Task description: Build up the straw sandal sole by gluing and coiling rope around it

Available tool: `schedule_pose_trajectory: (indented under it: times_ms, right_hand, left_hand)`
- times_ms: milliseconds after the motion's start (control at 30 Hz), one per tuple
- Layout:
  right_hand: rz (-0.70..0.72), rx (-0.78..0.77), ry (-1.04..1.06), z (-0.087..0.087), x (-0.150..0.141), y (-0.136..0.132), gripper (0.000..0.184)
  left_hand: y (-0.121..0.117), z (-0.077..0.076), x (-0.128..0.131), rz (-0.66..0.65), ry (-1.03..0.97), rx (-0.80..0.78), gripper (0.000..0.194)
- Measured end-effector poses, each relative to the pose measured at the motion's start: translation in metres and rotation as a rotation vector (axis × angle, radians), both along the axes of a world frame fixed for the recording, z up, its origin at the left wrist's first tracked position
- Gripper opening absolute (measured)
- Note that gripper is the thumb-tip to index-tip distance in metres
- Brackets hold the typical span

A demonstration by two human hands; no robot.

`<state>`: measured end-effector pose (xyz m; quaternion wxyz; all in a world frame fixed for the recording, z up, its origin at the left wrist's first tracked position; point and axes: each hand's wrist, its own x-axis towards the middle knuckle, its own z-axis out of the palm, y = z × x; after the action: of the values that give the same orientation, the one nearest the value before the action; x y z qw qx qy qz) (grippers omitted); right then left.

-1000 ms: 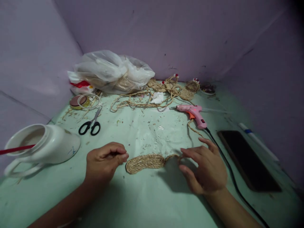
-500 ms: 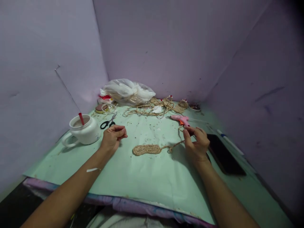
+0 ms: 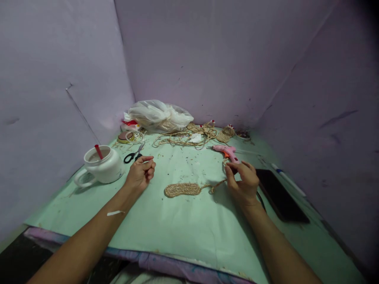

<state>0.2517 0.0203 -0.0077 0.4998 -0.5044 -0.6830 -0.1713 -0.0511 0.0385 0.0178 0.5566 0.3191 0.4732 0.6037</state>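
Left hand [image 3: 140,173]: loosely curled beside scissors [image 3: 128,158]; cannot tell if grasping
Right hand [image 3: 243,182]: pinching cord [image 3: 219,184]
Woven coil [image 3: 182,190]: flat, oblong, joined to cord

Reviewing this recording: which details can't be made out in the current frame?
All in the head view:
- Whether the right grip pinches the braided cord: its fingers hide the contact.
- Whether the left grip holds anything: curled fingers hide it.
- Where the black cable meets the pink glue gun: behind the right grip.
- Exact contents of the plastic bag: cloudy folds.
- Pieces in the back dish: too small and dark.
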Motion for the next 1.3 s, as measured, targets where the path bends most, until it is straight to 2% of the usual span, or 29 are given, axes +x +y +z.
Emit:
schedule_pose_trajectory:
  times_ms: [67, 133, 200, 267, 333, 400, 500, 667, 867, 1067, 1300]
  right_hand:
    - [0.071, -0.026, -0.023, 0.003, -0.016, -0.007, 0.006]
    - [0.209, -0.103, -0.062, 0.005, -0.039, -0.016, 0.008]
    - [0.384, -0.231, -0.121, 0.007, -0.062, -0.025, 0.012]
    - [0.476, -0.34, -0.159, 0.006, -0.079, -0.03, 0.018]
    - [0.511, -0.414, -0.164, 0.002, -0.089, -0.03, 0.022]
    - [0.532, -0.469, -0.15, -0.003, -0.092, -0.028, 0.023]
    - [0.55, -0.523, -0.097, -0.01, -0.091, -0.025, 0.019]
    - [0.601, -0.524, -0.063, -0.013, -0.09, -0.022, 0.018]
    - [0.644, -0.504, -0.094, -0.013, -0.089, -0.019, 0.017]
    - [0.655, -0.516, -0.074, -0.015, -0.091, -0.019, 0.015]
    - [0.622, -0.576, -0.121, -0.016, -0.093, -0.018, 0.013]
  left_hand:
    - [-0.008, 0.002, 0.005, -0.005, 0.087, 0.043, 0.01]
    - [-0.018, 0.003, 0.013, -0.058, 0.257, 0.119, 0.012]
    - [-0.028, 0.001, 0.022, -0.255, 0.733, 0.348, 0.016]
    - [-0.036, -0.004, 0.032, -0.378, 1.084, 0.459, 0.028]
    - [-0.039, -0.008, 0.04, -0.451, 1.317, 0.481, 0.03]
    - [-0.039, -0.012, 0.046, -0.486, 1.43, 0.487, 0.025]
    - [-0.035, -0.014, 0.049, -0.507, 1.459, 0.497, 0.021]
    - [-0.029, -0.017, 0.047, -0.523, 1.385, 0.515, 0.021]
    - [-0.025, -0.024, 0.049, -0.464, 1.284, 0.612, 0.013]
    - [-0.025, -0.028, 0.052, -0.406, 1.211, 0.641, 0.017]
    - [-0.026, -0.027, 0.052, -0.419, 1.297, 0.623, 0.014]
